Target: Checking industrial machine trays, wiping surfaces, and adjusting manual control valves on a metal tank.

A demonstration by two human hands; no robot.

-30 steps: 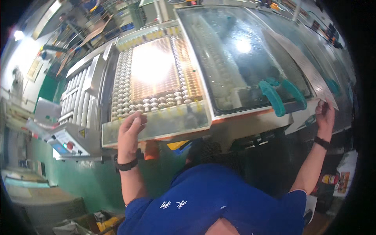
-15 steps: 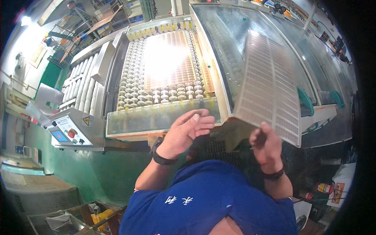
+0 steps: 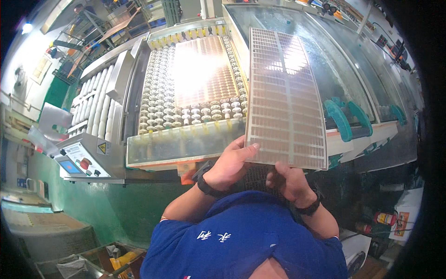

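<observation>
Grey see-through cover [image 3: 346,74] fills upper right of frame. Wheel conveyor bed [image 3: 188,36] takes upper centre-left, rows of small pale wheels [image 3: 155,88] behind a clear front wall [image 3: 183,145]. Gridded brown panel [image 3: 285,102] is held right of centre, long side running up the frame, above both hands; its upper part blocks some of the cover. Copper-coloured panel [image 3: 204,72] lies on the wheels, glare washing out its middle, clear wall between it and the hands. Control box [image 3: 97,160] with blue screen [image 3: 70,166] at left of frame, well apart from the hands. Left hand [image 3: 230,163] pinches the gridded panel's lower left edge, thumb on the face, fingers going behind. Right hand [image 3: 293,184] half curled at the bottom edge, thumb up against it; blurred, can't tell if it grips. Teal handle [image 3: 338,122] just right of the panel. Black wristband [image 3: 208,184] on left wrist, another on the right
</observation>
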